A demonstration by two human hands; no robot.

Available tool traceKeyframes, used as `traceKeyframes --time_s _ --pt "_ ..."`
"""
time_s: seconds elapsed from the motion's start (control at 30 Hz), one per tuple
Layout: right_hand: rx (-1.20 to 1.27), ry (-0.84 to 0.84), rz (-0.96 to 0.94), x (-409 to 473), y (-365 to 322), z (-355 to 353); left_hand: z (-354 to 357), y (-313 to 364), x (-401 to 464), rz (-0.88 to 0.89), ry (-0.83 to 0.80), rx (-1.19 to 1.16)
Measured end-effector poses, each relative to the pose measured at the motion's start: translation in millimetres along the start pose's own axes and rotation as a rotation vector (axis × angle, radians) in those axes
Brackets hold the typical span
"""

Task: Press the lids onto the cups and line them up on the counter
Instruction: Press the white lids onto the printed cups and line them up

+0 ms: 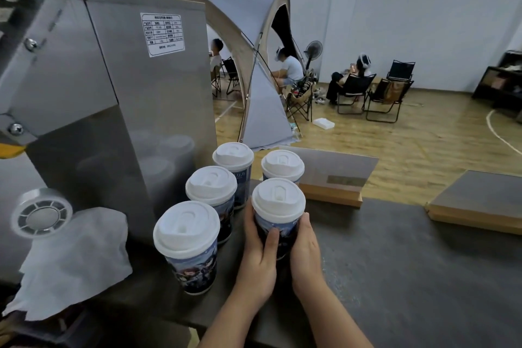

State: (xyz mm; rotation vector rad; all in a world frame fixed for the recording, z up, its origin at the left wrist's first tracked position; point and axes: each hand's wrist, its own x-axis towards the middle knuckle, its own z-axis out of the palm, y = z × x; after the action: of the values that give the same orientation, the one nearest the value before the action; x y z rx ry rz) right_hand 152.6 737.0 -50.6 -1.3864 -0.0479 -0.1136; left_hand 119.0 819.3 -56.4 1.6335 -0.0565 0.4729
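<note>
Several printed paper cups with white lids stand on the dark counter (395,263). Three form a row on the left: the near cup (187,246), the middle cup (211,195) and the far cup (234,161). Another lidded cup (282,165) stands behind at the right. Both hands wrap the front right cup (278,206) from either side: my left hand (258,260) curls round its left wall with the thumb across the front, and my right hand (306,254) grips its right wall. This cup stands upright with its lid on.
A tall steel machine (127,87) rises just left of the cup row, with a white cloth (73,260) draped below it. Wooden-edged boards (333,178) (477,200) lie at the counter's far side. Beyond are a tent, folding chairs and seated people.
</note>
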Motion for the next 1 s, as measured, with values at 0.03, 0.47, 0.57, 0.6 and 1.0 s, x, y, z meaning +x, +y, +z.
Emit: traceKeyframes --time_s 0.03,0.47,0.57,0.6,1.0 --pt "0.001 0.003 0.007 -0.7 -0.2 0.6 0.2 -0.2 -1.1 0.001 -0.001 -0.004" --pt "-0.041 -0.002 0.019 -1.4 3.4 3.2 -2.6 -4.2 5.2 -0.049 -0.092 -0.044" --pt "-0.048 0.014 -0.001 -0.4 4.5 2.7 -2.1 -5.4 5.8 -0.061 -0.107 -0.046" --pt "-0.046 0.014 0.000 -0.6 4.0 2.6 -2.0 -5.9 6.0 -0.062 -0.108 -0.048" --pt "0.035 0.170 0.031 -8.3 0.1 -20.4 -3.0 -11.6 -23.5 -0.166 0.311 -0.240"
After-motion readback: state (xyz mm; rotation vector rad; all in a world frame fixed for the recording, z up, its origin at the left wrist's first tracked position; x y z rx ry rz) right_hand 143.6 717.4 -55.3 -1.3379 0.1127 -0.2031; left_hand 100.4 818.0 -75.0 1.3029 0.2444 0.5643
